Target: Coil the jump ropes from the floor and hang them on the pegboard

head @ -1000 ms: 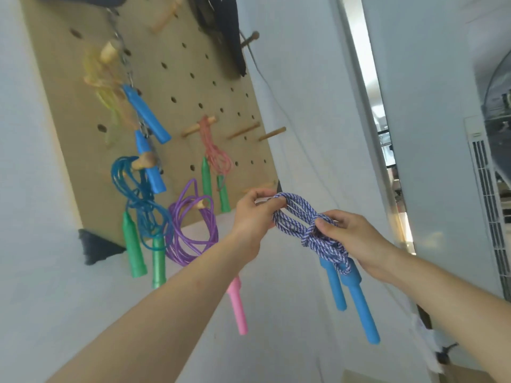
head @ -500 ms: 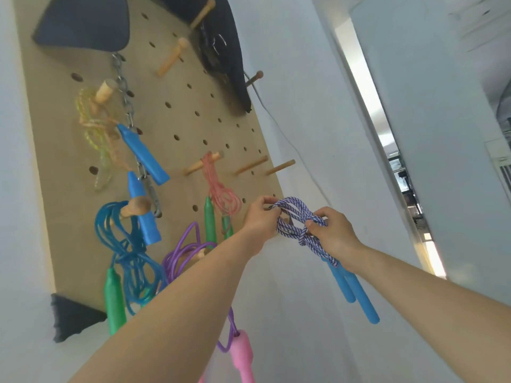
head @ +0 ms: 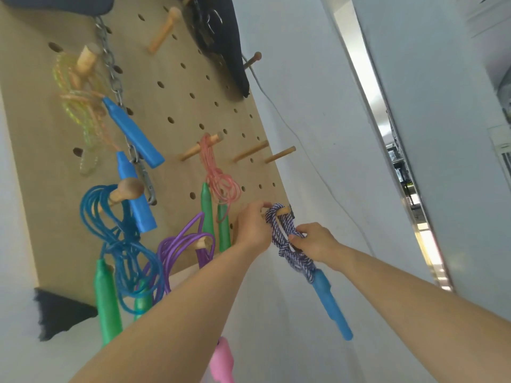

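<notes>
Pinching striped rope [head: 277, 233] below peg [head: 284, 210], right hand [head: 313, 241]

The pegboard [head: 190, 105] is showing matt, pale wood. The chain [head: 117, 86] is gleaming as dull metal. The striped rope [head: 279, 231] is looking like braided cloth cord (rough to the eye), its handles [head: 330, 302] smooth matt plastic.

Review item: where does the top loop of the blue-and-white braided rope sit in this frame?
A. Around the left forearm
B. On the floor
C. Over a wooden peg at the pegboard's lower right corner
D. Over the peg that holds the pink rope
C: the braided rope loops over the wooden peg at the pegboard's lower right corner, held by the left hand and right hand.
</notes>
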Motion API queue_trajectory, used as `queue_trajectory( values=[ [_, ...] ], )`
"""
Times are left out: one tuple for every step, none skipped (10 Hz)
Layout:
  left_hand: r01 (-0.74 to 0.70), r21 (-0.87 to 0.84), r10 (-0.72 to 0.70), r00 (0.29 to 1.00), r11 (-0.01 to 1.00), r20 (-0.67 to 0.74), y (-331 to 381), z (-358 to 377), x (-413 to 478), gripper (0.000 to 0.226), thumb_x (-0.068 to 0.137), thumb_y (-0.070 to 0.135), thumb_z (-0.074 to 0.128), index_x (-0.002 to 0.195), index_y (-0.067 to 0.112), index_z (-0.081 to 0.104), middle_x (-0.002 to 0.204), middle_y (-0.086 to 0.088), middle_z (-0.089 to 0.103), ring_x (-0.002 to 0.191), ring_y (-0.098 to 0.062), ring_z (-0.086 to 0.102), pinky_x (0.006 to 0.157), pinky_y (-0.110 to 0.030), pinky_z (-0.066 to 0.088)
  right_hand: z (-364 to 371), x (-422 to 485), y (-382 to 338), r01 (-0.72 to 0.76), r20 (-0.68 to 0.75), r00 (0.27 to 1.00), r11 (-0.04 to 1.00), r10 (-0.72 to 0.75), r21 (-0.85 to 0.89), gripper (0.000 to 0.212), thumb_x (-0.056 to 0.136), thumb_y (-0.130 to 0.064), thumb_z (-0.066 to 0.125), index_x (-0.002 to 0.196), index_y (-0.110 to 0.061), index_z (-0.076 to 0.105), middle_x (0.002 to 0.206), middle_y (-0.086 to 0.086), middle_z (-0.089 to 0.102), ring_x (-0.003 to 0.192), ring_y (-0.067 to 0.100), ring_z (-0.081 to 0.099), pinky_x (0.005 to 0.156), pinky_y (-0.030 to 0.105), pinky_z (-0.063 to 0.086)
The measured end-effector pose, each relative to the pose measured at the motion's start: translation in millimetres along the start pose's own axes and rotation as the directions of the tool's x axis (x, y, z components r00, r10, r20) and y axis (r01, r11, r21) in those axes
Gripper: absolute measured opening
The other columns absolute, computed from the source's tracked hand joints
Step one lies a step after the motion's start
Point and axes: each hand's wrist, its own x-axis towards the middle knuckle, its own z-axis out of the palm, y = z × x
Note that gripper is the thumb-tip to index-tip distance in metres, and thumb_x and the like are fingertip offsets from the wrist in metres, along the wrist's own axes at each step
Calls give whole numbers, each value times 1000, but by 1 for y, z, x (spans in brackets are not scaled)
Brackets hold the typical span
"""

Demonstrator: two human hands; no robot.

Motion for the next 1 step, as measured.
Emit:
queue_trajectory(
  values=[
    [-36,27,35,999,999,6,2,-3,-8,50,82,1,66,125,27,64,124,-5,62,109,-28,63,90,-42,55,-9,-12,0,-63,194,977,992,83,-107,50,99,-35,58,142,-11,52,142,9,55,128,24,53,102,26,41]
  ],
)
